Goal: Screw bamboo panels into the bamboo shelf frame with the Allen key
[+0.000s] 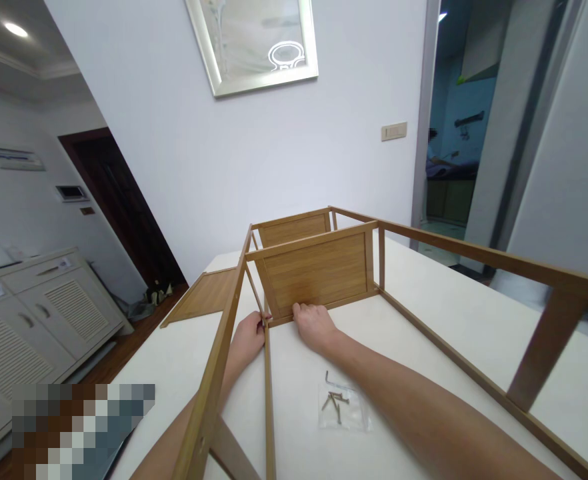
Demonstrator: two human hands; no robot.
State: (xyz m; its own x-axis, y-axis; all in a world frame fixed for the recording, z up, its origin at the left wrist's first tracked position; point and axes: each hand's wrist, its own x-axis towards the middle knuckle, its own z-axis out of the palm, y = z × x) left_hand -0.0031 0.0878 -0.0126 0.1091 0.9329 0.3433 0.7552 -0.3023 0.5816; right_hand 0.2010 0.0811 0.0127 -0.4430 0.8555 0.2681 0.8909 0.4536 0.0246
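Observation:
A wooden shelf frame (269, 400) lies on its side on the white table (304, 460), with wooden shelf panels fitted across it. The nearer shelf panel (319, 267) stands upright between the rails. At its lower left corner, where panel and lower rail meet, my left hand (248, 339) has its fingers closed round the joint. My right hand (317, 325) grips the bottom edge of the same panel, fingers curled over it. Below my right forearm lies a clear plastic bag (351, 417) with several screws (335, 401), and a hex key (335, 382) beside them.
A loose wooden panel (201, 293) rests on the table to the left of the frame. Behind the far panel (294, 228) rises a white wall with a framed picture (264, 88) and a switch plate (394, 131). A white cabinet (39, 320) stands left; a person is partly visible through the doorway.

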